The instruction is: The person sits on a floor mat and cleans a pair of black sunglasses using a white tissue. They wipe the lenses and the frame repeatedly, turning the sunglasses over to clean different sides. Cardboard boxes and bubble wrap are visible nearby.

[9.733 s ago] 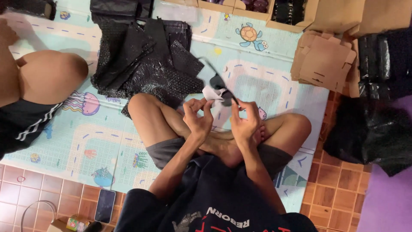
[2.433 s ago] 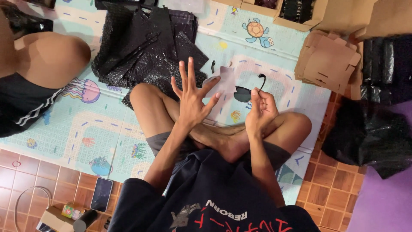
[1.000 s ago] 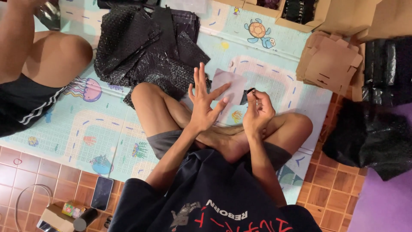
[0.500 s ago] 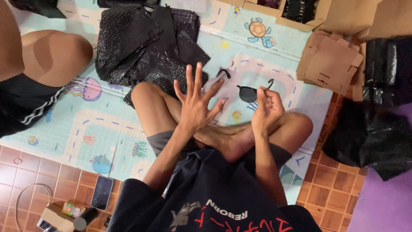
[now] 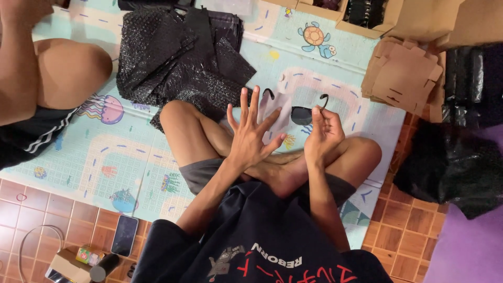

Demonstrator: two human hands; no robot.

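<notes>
One pair black sunglasses [image 5: 301, 112]. One play mat [image 5: 105, 152]. One pile black bubble-wrap sheets [image 5: 178, 57]. One stack flat cardboard pieces [image 5: 401, 76]. One phone [image 5: 126, 235] on floor tiles. Two people in shot.

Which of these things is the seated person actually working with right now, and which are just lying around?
In use:
- black sunglasses, pinched in the right hand
- left hand, fingers spread beside them, holding nothing

Lying about:
- black bubble-wrap heap
- flat cardboard blanks
- black bags
- phone on the tiles
- play mat
</notes>
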